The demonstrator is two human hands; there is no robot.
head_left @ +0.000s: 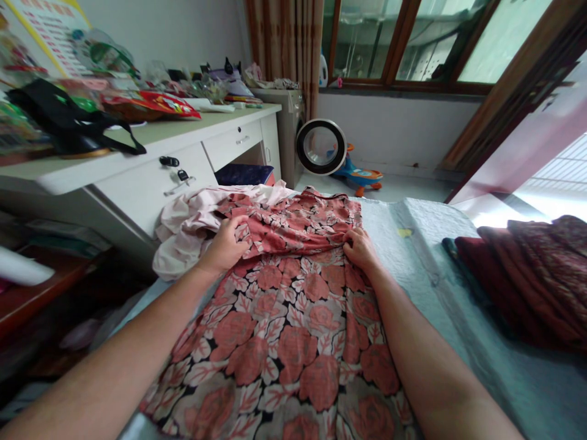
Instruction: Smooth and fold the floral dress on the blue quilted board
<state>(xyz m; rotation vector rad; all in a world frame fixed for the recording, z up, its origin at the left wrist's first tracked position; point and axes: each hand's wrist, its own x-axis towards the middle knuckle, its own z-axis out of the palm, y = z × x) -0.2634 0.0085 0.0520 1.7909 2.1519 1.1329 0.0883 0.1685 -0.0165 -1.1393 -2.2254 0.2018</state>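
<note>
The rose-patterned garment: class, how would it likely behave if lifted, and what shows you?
The rose-patterned garment would probably hang floppy, since its cloth bunches into folds between the left hand and right hand. Its long lower part, spread toward the camera, would likely trail behind.

Glare at right; blurred edges

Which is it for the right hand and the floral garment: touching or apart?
Touching. The head view shows the right hand pinching the gathered edge of the floral garment, with no gap visible.
</note>
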